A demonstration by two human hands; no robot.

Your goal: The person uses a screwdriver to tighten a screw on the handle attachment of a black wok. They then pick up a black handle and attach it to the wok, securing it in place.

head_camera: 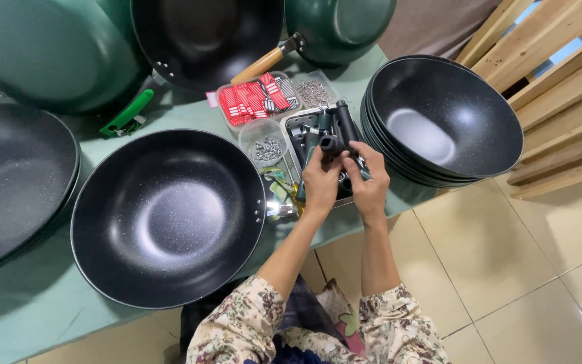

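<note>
Inspector: Both hands meet over the metal tray (pixel 296 121). The left hand (pixel 320 180) and the right hand (pixel 368 183) are closed together on a small black fitting (pixel 330 143), pinched at the fingertips just above the tray.

Clerk: How should the person handle it?

Inspector: In his judgement, a firm, level pinch kept over the tray, so anything dropped lands inside.

Clerk: Surroundings?

Inspector: A large black wok (pixel 168 217) lies just left of the left hand, its rim close to the wrist. A tub of screws (pixel 265 146) sits between them. Stacked woks (pixel 443 121) stand right of the right hand. Red packets (pixel 250 99) lie beyond the fingertips. Elbow room is tight both ways.
</note>
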